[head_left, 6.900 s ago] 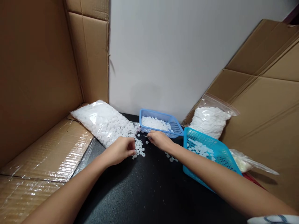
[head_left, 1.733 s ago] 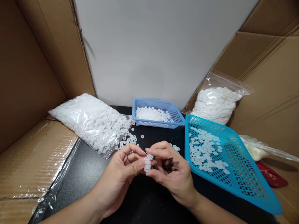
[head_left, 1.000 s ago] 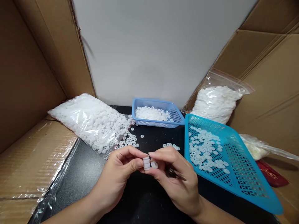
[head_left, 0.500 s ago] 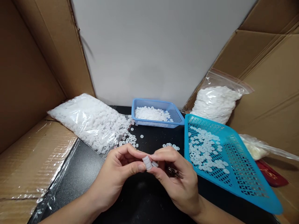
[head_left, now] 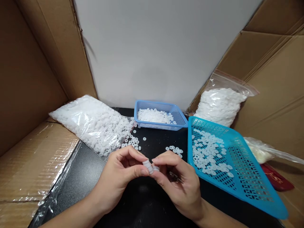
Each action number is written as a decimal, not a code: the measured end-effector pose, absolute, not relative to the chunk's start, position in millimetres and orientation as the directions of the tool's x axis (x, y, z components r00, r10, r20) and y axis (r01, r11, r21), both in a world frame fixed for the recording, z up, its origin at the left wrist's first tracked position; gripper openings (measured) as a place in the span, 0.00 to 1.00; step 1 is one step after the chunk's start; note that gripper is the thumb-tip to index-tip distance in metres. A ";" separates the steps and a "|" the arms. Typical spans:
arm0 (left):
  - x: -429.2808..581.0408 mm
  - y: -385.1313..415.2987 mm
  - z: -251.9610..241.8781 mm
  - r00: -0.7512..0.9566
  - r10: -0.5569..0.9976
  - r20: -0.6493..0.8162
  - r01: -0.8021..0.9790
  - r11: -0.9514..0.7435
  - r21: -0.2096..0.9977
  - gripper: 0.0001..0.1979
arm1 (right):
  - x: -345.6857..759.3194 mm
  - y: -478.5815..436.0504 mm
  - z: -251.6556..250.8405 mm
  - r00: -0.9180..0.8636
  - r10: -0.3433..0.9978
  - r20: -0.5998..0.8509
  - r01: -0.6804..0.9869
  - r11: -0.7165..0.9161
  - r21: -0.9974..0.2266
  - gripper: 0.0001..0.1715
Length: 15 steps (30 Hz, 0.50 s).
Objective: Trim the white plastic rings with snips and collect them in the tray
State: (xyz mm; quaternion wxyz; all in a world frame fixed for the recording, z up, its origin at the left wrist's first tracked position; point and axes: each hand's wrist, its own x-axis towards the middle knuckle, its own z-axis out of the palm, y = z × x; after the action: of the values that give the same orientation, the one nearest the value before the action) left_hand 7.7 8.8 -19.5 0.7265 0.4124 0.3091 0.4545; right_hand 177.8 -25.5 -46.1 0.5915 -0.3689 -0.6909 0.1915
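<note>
My left hand [head_left: 118, 180] pinches a short stack of white plastic rings [head_left: 147, 166] between thumb and fingers, low over the black table [head_left: 95, 177]. My right hand [head_left: 180, 183] meets it from the right, its thumb and forefinger pinched on a single white ring [head_left: 155, 168] at the stack's side. A thin dark metal tool [head_left: 175, 177] lies tucked in the right palm. Loose white rings [head_left: 131, 143] lie scattered on the table just beyond my hands.
An open clear bag of white rings [head_left: 92, 122] lies at the left. A small blue basket [head_left: 177, 115] with rings stands at the back. A larger turquoise basket [head_left: 249, 186] with rings tilts at the right, another full bag [head_left: 220, 106] behind it. Cardboard walls enclose both sides.
Both hands came back from the loose rings to near me with a small stack. In the last second the stack has tilted and one ring is pinched off its side by my right hand.
</note>
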 end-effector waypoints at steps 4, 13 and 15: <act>6.4 8.8 -20.6 0.398 0.915 -0.070 -0.393 0.239 0.888 0.08 | 177.7 -25.9 -46.5 -0.035 0.739 0.673 0.278 0.654 -0.703 0.14; 2.2 10.5 -21.4 0.453 0.891 -0.036 -0.380 0.230 0.896 0.09 | 178.6 -24.0 -47.0 0.030 0.740 0.672 0.278 0.640 -0.716 0.10; 1.0 11.5 -21.7 0.470 0.882 -0.038 -0.382 0.242 0.892 0.10 | 179.2 -23.8 -46.6 0.022 0.737 0.676 0.283 0.643 -0.711 0.09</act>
State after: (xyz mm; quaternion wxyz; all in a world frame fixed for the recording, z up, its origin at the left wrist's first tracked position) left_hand 1.0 11.5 -21.7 0.7353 0.4408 0.2836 0.4297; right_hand 179.2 -23.8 -46.6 0.6063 -0.3786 -0.6739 0.1870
